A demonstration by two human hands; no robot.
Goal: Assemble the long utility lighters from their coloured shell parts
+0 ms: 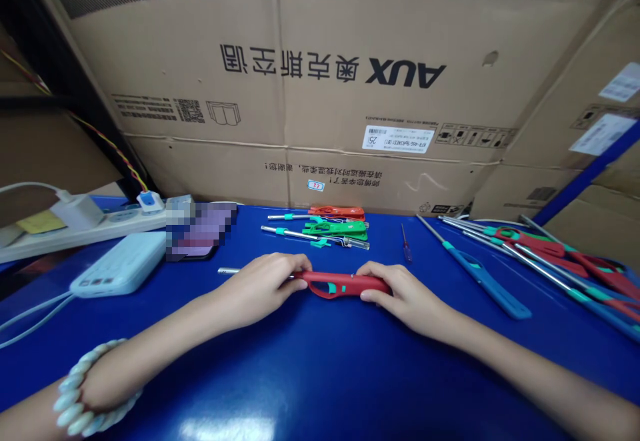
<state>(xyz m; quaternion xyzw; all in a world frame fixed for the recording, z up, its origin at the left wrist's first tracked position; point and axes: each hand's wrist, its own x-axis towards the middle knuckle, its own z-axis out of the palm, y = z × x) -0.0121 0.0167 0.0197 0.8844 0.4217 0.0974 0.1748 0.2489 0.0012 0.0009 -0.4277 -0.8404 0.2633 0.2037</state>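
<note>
Head view, only one: red lighter (pixel 353 283) held roughly level, side-on, above the near-middle of the blue tabletop (pixel 310 367), its metal tube (pixel 228 271) pointing left. Left hand (pixel 273 281) pinches the neck, where tube and handle meet; right hand (pixel 413 294) closed round the butt end. Both grasping, neither free. Cyan trigger (pixel 331 288) sits in the guard loop between the hands, no finger seen on it. To handle well, in my judgement: support both ends, press evenly, leave the trigger alone, turn the body with the right hand while the left steadies the neck. Whether a seam gapes, too small to tell. Edges: cardboard panel (pixel 320 111) walls off the far side, so reach forward is short. Just ahead of the hands, green casing (pixel 345 228) and red casing (pixel 343 212), with loose wires and slim tubes; the lighter's tube could snag there if swung outward. Screwdriver (pixel 407 253) lies beyond the right hand. Blue lighter (pixel 493 285) and a lighter pile (pixel 590 271) limit the right; power bank (pixel 120 264) and its cables (pixel 37 314) limit the left. Best room for moving seems nearer the body, between the forearms.
</note>
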